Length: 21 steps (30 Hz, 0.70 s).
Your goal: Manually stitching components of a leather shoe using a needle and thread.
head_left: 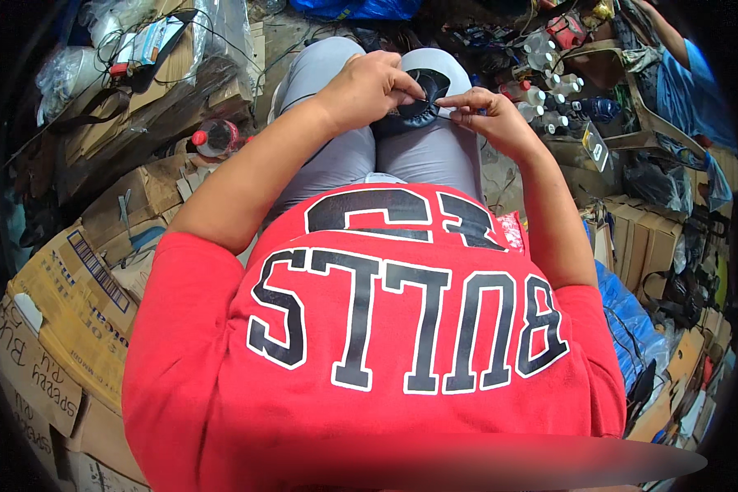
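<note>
A glossy black piece with a rounded, pleated edge, like the toe of a shoe, rests on my right thigh near the knee. My left hand reaches over it from the left, its thumb and index finger pinched together at the piece's dark inner part. From the right, my right hand meets it with fingers closed at its edge. Whether a thread or a small tool is between the right fingertips is too small to make out. Both hands are close together, with the fingertips a short gap apart.
Flattened cardboard lies at my left, with scissors and a red-capped bottle. Several small bottles stand right of my knees beside a frame-like stand. Another person's arm shows at the far right. Blue plastic lies near my right elbow.
</note>
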Each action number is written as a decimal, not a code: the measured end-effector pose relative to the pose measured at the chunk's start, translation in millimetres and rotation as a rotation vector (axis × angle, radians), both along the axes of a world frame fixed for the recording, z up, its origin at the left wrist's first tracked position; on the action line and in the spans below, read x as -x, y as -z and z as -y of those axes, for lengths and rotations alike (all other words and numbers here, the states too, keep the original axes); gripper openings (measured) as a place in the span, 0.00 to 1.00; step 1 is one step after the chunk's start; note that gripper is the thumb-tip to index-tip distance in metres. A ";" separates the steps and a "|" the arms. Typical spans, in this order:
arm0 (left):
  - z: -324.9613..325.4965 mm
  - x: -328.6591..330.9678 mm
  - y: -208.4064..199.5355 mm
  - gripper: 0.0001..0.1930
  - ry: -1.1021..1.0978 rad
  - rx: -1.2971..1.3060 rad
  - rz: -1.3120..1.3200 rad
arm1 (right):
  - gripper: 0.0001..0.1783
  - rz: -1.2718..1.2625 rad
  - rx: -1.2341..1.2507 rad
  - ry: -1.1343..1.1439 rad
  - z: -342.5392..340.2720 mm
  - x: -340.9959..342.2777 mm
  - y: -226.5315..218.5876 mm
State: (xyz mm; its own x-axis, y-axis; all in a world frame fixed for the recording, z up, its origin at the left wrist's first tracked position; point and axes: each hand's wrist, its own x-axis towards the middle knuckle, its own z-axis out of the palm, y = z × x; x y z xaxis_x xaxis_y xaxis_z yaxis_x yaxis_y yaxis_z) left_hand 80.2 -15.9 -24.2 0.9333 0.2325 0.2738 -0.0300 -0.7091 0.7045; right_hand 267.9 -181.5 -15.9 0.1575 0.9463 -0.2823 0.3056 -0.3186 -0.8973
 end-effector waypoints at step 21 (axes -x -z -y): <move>4.9 -15.1 19.7 0.06 -0.091 -0.136 0.133 | 0.07 -0.130 -0.055 0.115 -12.8 10.2 5.4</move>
